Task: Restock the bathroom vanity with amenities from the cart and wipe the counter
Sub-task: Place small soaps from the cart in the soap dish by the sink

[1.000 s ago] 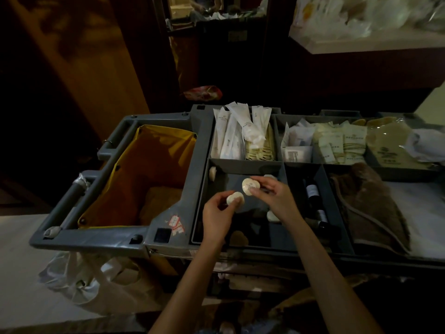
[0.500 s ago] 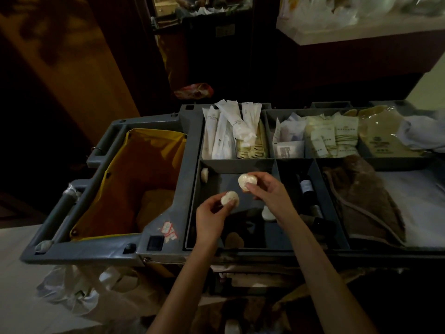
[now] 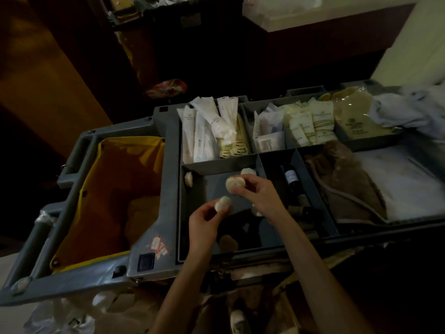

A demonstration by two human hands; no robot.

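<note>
Cart tray: left hand pinches the near soap, right hand pinches the far soap. Print on the sachets is too blurred to read.

Two hands, two hand-held round soaps, one yellow bag, one grey cart, one brown towel.

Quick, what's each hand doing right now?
Left hand: pinches a round white soap.
Right hand: pinches a second round soap.

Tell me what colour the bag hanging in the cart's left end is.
The bag is yellow, brightest along its far rim in the head view.
</note>
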